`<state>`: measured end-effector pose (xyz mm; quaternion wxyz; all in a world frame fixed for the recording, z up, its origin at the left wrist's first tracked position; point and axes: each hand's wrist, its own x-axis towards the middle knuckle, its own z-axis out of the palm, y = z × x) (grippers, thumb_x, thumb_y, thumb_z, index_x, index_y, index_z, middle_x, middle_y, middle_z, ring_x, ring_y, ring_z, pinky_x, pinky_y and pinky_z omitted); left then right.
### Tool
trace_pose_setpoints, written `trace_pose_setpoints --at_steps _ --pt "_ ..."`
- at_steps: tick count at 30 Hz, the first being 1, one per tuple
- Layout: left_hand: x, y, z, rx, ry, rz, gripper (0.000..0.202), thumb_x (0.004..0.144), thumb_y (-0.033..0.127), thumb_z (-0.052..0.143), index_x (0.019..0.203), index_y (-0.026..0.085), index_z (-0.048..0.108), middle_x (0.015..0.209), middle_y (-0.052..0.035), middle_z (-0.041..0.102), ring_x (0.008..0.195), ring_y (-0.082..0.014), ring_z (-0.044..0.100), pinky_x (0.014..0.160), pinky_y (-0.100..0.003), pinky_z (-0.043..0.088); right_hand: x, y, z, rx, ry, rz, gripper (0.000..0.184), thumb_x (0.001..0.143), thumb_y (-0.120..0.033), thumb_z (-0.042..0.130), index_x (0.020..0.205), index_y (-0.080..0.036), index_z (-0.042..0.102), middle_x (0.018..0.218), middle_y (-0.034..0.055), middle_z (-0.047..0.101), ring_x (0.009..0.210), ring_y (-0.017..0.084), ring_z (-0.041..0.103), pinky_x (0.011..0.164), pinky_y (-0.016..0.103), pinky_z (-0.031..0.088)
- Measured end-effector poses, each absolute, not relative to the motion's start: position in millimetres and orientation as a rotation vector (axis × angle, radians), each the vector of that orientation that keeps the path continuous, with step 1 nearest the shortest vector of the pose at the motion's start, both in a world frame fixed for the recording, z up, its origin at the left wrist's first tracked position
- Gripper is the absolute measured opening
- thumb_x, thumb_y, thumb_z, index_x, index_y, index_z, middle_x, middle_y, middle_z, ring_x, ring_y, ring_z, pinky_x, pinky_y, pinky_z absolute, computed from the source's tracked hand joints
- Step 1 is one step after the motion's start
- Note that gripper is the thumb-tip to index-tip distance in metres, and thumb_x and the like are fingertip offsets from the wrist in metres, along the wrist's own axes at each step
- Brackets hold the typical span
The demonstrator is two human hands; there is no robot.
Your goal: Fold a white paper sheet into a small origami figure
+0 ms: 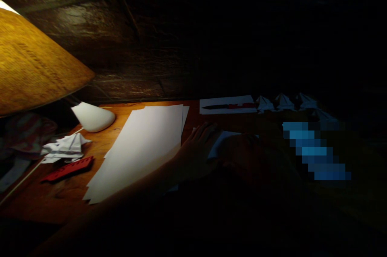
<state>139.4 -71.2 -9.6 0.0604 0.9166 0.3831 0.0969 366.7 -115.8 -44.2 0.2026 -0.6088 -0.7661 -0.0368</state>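
My left hand (196,153) lies flat with its fingers apart on a folded white paper (222,143), at the right end of a long stack of white paper sheets (142,152). A dim, reddish shape beside it may be my right hand (244,154), but the shadow hides its fingers. Beyond them, a white sheet (228,104) bears a dark knife shape with a red handle. I cannot tell whether that knife is real or printed. Several folded white paper pieces (281,102) stand in a row to its right.
A yellow lampshade (33,61) juts in at the left above a white cone-shaped object (93,117). Crumpled paper (65,147) and a red notched strip (68,169) lie on the wooden desk (39,202). A blue pixelated patch (314,150) covers part of the dark right side.
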Motion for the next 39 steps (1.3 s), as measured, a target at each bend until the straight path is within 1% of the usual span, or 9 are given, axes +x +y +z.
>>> trace_pose_setpoints --at_steps 5,11,16,19,25,29,33,35,39 --pt "140 -71 -9 2.774 1.166 0.282 0.090 0.090 0.054 0.068 0.162 0.021 0.025 0.169 -0.0165 0.027 0.157 -0.0429 0.021 0.124 -0.068 0.025 370 -118 -40 -1.674 -2.120 -0.127 0.092 0.086 -0.086 0.043 0.143 -0.015 0.056 0.118 0.0224 0.072 0.117 0.045 0.065 0.104 0.064 0.046" --pt "142 -72 -9 2.772 1.192 0.285 0.087 0.092 0.058 0.064 0.161 0.020 0.027 0.168 -0.0176 0.030 0.156 -0.0427 0.024 0.123 -0.069 0.027 367 -122 -36 -1.746 -2.050 -0.108 0.094 0.089 -0.085 0.033 0.143 -0.012 0.057 0.111 0.0251 0.073 0.115 0.048 0.066 0.102 0.068 0.047" --pt "142 -71 -12 2.787 1.192 0.322 0.085 0.094 0.068 0.057 0.160 0.021 0.030 0.167 -0.0167 0.031 0.156 -0.0418 0.025 0.124 -0.067 0.028 369 -120 -38 -1.753 -2.021 -0.156 0.094 0.088 -0.086 0.035 0.138 -0.012 0.062 0.125 0.0267 0.068 0.129 0.051 0.056 0.104 0.071 0.045" --pt "141 -71 -14 2.796 1.196 0.319 0.085 0.094 0.069 0.055 0.161 0.021 0.029 0.167 -0.0167 0.031 0.155 -0.0422 0.025 0.123 -0.069 0.027 372 -120 -39 -1.716 -2.109 -0.227 0.085 0.091 -0.078 0.042 0.137 -0.010 0.063 0.131 0.0267 0.065 0.137 0.052 0.047 0.110 0.073 0.040" --pt "143 -74 -6 2.827 1.143 0.273 0.079 0.098 0.056 0.058 0.161 0.019 0.029 0.169 -0.0157 0.028 0.157 -0.0404 0.022 0.126 -0.065 0.023 366 -123 -21 -1.709 -2.263 -0.411 0.049 0.096 -0.047 0.049 0.124 -0.012 0.070 0.114 0.0240 0.071 0.113 0.045 0.061 0.106 0.071 0.042" --pt "146 -76 2 2.836 0.942 0.261 0.066 0.100 0.037 0.056 0.159 0.019 0.032 0.166 -0.0110 0.036 0.155 -0.0326 0.030 0.129 -0.051 0.027 361 -128 -4 -1.737 -2.318 -0.414 0.049 0.095 -0.037 0.049 0.128 -0.005 0.066 0.121 0.0280 0.068 0.114 0.045 0.060 0.105 0.066 0.045" --pt "148 -76 1 2.808 0.891 0.302 0.066 0.100 0.034 0.054 0.159 0.019 0.030 0.164 -0.0121 0.039 0.153 -0.0306 0.034 0.127 -0.050 0.030 360 -127 -2 -1.746 -2.283 -0.415 0.050 0.094 -0.034 0.049 0.126 0.001 0.066 0.126 0.0315 0.064 0.118 0.047 0.057 0.105 0.066 0.046" --pt "147 -76 -2 2.805 0.901 0.327 0.066 0.099 0.031 0.054 0.159 0.018 0.029 0.164 -0.0129 0.038 0.153 -0.0303 0.032 0.127 -0.050 0.030 360 -125 -4 -1.719 -2.268 -0.349 0.052 0.094 -0.033 0.048 0.132 0.000 0.063 0.135 0.0299 0.061 0.122 0.046 0.056 0.103 0.064 0.049" --pt "147 -75 -5 2.796 0.893 0.345 0.065 0.097 0.029 0.056 0.156 0.015 0.032 0.163 -0.0151 0.038 0.151 -0.0298 0.037 0.126 -0.048 0.033 358 -120 -3 -1.604 -2.365 -0.104 0.053 0.095 -0.019 0.042 0.144 -0.004 0.055 0.151 0.0208 0.054 0.125 0.036 0.059 0.103 0.054 0.054"
